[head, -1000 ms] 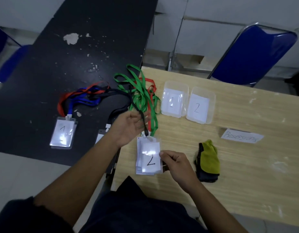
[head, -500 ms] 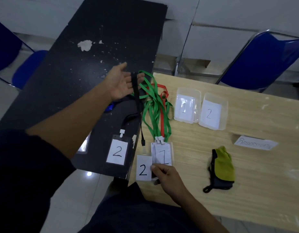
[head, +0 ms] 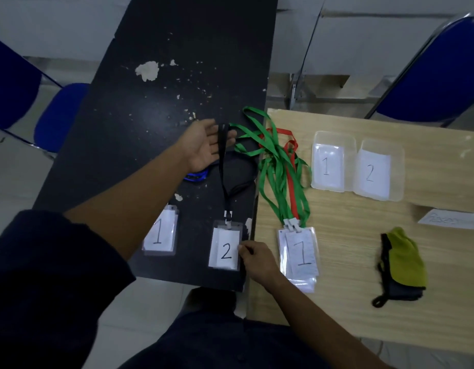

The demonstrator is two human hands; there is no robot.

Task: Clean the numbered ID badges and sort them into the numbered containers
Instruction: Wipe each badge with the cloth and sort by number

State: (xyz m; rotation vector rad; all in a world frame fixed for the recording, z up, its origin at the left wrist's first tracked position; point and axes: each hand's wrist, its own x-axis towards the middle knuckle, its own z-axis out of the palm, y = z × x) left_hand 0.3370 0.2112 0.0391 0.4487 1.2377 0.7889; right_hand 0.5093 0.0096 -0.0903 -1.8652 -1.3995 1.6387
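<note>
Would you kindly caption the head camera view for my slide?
Right hand pinches the number 2 badge on the black table; its strap drapes over the left hand.

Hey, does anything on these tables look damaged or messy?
Yes. The black table has chipped coating: a pale flaked patch and scattered specks toward its far end. The green lanyards and red lanyard lie tangled on the wooden table, green loops crossing the seam.
</note>
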